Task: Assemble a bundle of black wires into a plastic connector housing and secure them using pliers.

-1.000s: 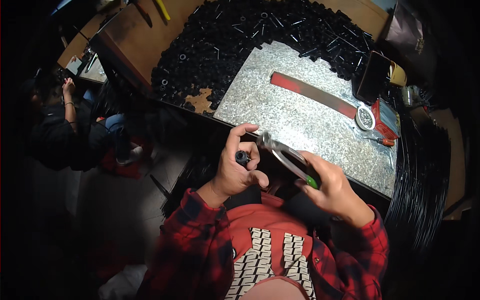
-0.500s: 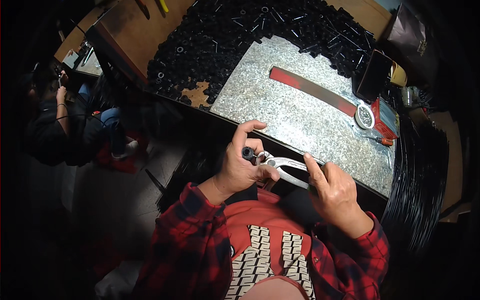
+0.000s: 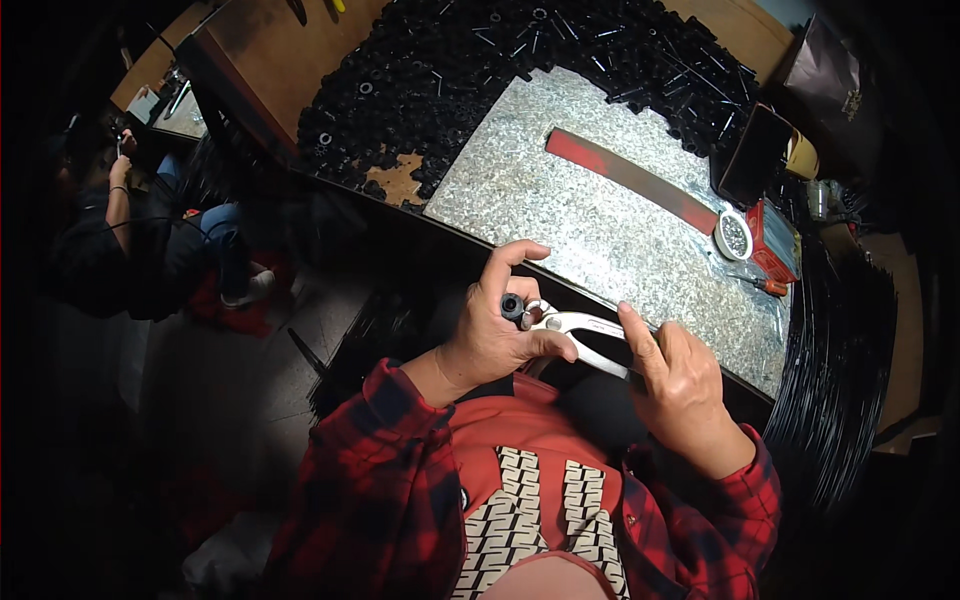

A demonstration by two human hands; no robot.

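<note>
Head view: left hand (image 3: 488,332), fingers partly curled, holds black cylinder (image 3: 512,306); at its 4 o'clock, right hand (image 3: 685,385) grips pliers (image 3: 555,323), index extended. Cylinder likely light, stiff; grasp sides.

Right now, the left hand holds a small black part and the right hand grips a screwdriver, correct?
Not quite: the head view shows the right hand gripping silver-coloured pliers. The left hand does hold a small black part.
</note>
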